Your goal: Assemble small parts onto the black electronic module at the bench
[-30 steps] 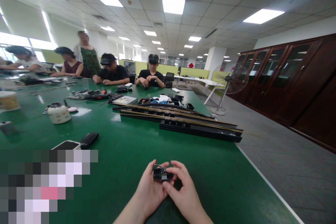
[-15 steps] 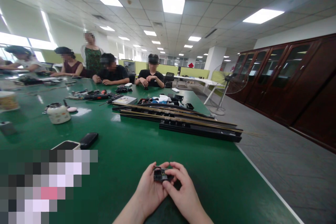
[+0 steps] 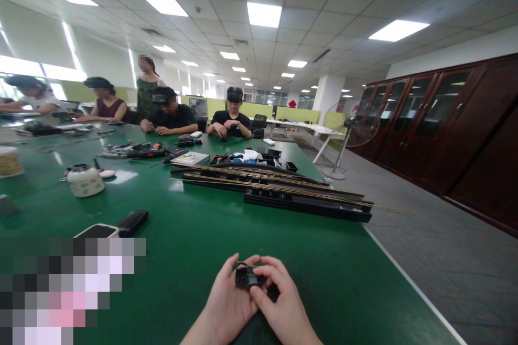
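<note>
A small black plastic housing [image 3: 243, 277] with an open face rests in the fingers of my left hand [image 3: 229, 296], palm turned up. Inside it I make out a greyish part, too small to name, and a short dark wire or lead curves along its top. My right hand [image 3: 283, 294] grips the housing's right side between thumb and fingers, with the fingertips over its open face. Both hands are just above the green table [image 3: 178, 291], near its front edge.
Long black rails [image 3: 307, 207] with thin brass-coloured rods lie across the table ahead. To the left are a white jar [image 3: 84, 180], a black wallet-like item [image 3: 133, 222] and a phone-like device [image 3: 97, 232]. Tools [image 3: 149, 151] lie farther back. Several people sit opposite; one stands.
The head view has tilted up slightly, so the scene sits a little lower. Both hands keep hold of the black housing, with hardly any shift in grip. The standing person has turned.
</note>
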Demonstrator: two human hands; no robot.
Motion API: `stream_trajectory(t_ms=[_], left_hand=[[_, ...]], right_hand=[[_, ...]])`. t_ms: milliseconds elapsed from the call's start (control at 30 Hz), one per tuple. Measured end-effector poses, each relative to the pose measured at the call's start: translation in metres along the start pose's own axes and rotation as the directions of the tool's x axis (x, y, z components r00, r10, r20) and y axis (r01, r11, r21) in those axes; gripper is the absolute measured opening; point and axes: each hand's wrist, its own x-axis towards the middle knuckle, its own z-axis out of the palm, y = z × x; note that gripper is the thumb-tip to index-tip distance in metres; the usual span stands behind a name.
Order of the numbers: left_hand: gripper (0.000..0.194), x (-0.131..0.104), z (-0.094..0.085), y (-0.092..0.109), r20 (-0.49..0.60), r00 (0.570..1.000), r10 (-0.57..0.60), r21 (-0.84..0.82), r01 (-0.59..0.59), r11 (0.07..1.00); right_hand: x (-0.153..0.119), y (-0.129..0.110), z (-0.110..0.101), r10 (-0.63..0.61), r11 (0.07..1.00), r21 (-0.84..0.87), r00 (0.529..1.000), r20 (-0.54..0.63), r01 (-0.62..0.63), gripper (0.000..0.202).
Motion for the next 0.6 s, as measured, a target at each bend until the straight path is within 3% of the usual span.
stream_trajectory(t_ms=[200,367,533,600], left_hand=[[0.030,0.0004,0.0024,0.0003,-0.019,1.000,-0.017,-0.013,0.017,1.000],[0.031,-0.0004,0.0055,0.0006,-0.017,0.999,-0.030,-0.022,0.030,0.999],[0.031,-0.0002,0.0055,0.0006,-0.008,0.999,-0.049,-0.038,0.048,0.998],[0.031,0.0004,0.0042,0.0005,0.000,0.999,-0.050,-0.039,0.050,0.998]], right_hand=[[0.0024,0.0046,0.0014,-0.017,1.000,0.021,0.999,0.032,0.016,0.028],[0.0021,0.0035,0.0034,-0.008,1.000,0.030,1.000,-0.014,0.009,0.026],[0.0024,0.0013,0.0015,0.031,0.999,0.022,0.998,0.063,-0.033,0.028],[0.0029,0.0015,0.0010,0.032,0.999,0.024,0.999,0.041,-0.033,0.028]])
